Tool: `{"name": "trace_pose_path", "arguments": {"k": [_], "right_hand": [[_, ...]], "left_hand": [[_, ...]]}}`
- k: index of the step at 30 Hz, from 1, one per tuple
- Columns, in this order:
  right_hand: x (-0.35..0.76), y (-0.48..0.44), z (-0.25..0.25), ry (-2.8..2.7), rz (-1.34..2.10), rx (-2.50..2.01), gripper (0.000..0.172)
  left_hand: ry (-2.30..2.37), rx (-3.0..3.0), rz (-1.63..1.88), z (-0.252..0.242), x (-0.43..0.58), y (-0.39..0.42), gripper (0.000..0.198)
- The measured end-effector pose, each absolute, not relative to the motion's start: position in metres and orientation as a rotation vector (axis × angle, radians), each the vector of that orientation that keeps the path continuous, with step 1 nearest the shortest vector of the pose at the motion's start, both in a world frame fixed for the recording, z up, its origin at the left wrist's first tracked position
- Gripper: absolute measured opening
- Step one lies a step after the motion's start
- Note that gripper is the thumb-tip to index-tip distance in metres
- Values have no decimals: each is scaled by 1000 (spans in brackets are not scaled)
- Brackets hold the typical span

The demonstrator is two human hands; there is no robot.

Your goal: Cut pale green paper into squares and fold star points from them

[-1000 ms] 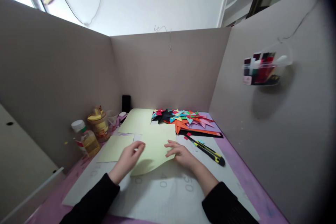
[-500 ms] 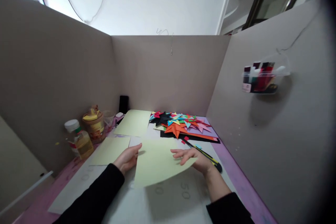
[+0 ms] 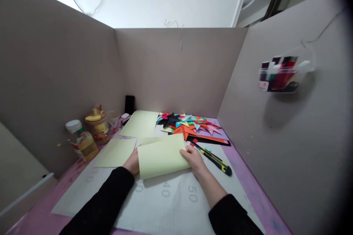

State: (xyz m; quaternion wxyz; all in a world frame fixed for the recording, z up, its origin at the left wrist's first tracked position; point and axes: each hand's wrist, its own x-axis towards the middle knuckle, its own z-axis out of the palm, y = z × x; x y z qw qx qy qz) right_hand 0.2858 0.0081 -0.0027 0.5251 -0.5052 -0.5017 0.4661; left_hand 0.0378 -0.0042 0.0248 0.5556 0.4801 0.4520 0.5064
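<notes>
A pale yellow sheet of paper is held up over the mat, bent over so that its near part faces me. My right hand grips its right side, thumb on the front and fingers behind. At the left edge is my left hand, its fingers hidden behind the paper as it supports that side. Another pale yellow sheet lies flat to the left, and a larger one lies farther back. Just right of my right hand rests a black and yellow utility knife.
Folded paper stars in many colours are heaped at the back. Along the left stand a bottle, a lidded tub and a black phone. A white mat with printed numbers covers the table between grey partitions.
The sheet has been raised and bent over, its near edge moving up and away from me. My right hand has closed on its right side; my left hand now sits partly behind it.
</notes>
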Motion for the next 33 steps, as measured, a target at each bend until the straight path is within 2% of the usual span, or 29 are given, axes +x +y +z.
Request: {"name": "trace_pose_path", "arguments": {"k": [3,6,8,12,15,21,28,33], "right_hand": [[281,6,-5,-1212,1008,-1264,35],[280,7,-7,-1244,797,-1334,33],[281,7,-7,-1238,715,-1355,33],[281,6,-6,-1198,706,-1312,32],[280,4,-4,-1162,696,-1262,31],[279,1,-1,-1067,758,-1145,31],[279,-3,7,-879,1160,-889,27],[284,0,7,-798,1179,-944,32]], "left_hand": [[1612,1304,1437,22,33,0,22],[2031,1347,1531,24,33,1,23],[1896,1403,1496,26,35,-1,27],[1281,1360,1412,24,41,-6,60],[1115,1240,1389,21,41,-5,50],[1207,1115,1413,16,36,-1,31],[1315,1234,1463,18,34,-3,30],[1299,1268,1467,21,36,-6,33]]}}
